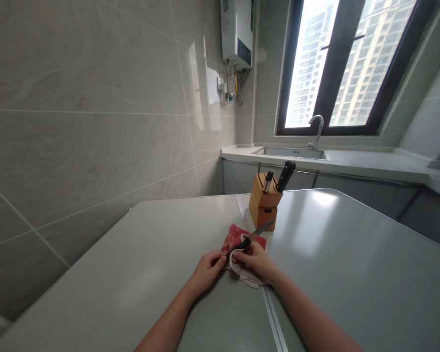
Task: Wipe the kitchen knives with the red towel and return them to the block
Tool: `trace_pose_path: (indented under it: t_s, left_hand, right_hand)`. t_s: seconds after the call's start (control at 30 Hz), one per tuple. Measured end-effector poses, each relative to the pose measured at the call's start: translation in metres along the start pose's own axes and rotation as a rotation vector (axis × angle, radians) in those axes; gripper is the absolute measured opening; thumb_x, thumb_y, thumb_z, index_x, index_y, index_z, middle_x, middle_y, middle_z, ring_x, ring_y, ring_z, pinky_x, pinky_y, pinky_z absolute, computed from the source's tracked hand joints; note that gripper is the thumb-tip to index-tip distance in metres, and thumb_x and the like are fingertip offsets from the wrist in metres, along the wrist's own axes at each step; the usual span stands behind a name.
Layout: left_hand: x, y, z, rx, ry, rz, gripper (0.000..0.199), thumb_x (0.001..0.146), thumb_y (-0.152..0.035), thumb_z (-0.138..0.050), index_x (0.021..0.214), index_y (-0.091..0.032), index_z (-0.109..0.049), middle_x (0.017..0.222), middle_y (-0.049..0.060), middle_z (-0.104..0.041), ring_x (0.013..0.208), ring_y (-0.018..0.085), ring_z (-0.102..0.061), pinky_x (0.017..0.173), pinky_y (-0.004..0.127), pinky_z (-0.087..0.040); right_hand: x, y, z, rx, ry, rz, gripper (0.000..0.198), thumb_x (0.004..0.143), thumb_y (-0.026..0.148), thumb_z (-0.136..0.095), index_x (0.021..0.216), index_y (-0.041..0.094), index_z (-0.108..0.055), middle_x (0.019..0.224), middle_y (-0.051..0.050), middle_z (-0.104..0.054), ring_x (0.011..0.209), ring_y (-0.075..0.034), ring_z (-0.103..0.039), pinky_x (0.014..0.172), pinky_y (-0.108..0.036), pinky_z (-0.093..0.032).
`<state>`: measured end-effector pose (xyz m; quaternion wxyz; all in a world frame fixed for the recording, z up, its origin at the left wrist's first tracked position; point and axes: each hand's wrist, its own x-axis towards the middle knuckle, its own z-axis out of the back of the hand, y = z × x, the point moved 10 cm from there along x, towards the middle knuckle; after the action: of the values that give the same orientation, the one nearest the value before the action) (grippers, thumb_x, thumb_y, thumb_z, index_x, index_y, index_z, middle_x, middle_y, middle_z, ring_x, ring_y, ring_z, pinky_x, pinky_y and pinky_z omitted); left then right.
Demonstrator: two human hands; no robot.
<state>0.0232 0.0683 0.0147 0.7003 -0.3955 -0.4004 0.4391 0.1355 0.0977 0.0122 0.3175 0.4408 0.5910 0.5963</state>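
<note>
A knife (242,244) with a black handle lies slanted between my hands, its blade pointing away to the upper right. The end of its handle is pinched in my left hand (209,269). My right hand (256,259) is closed on a red and white cloth (236,234), pressing it against the knife near where handle and blade meet. Part of the cloth spreads under the knife and hangs down onto the table. Just beyond the blade tip stands a wooden knife block (258,200), holding a large black-handled knife (286,176) and another black-handled tool (267,181).
The pale table (161,244) has a metal seam (273,313) running across it. Past its far edge are a counter (370,161), a sink (293,153) and a faucet (318,129) below a window. A tiled wall (95,146) rises at the left, and a water heater (237,34) hangs in the corner.
</note>
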Motion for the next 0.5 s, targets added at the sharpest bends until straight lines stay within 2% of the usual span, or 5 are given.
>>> trace_pose_path:
  t_s: [0.3,0.5]
  left_hand:
    - [-0.0006,0.0052,-0.0012,0.012,-0.004,0.071,0.047,0.088,-0.051,-0.03,0.067,-0.015,-0.052,0.054,-0.004,-0.042,0.049,0.01,-0.037,0.049,0.021,-0.03]
    - [-0.0004,-0.0008,-0.0003,0.08,-0.018,0.035,0.047,0.087,-0.051,-0.033,0.063,-0.015,-0.051,0.058,-0.002,-0.045,0.054,0.011,-0.04,0.051,0.021,-0.031]
  right_hand:
    - [-0.0012,-0.001,0.0022,0.044,-0.03,-0.018,0.026,0.068,0.037,-0.069,0.078,0.015,-0.06,0.075,-0.003,-0.063,0.07,-0.015,-0.058,0.063,-0.026,-0.045]
    - [-0.0021,0.0015,-0.0016,0.019,-0.003,-0.025,0.03,0.066,0.037,-0.07,0.085,0.015,-0.06,0.077,-0.003,-0.064,0.072,-0.017,-0.059,0.065,-0.028,-0.046]
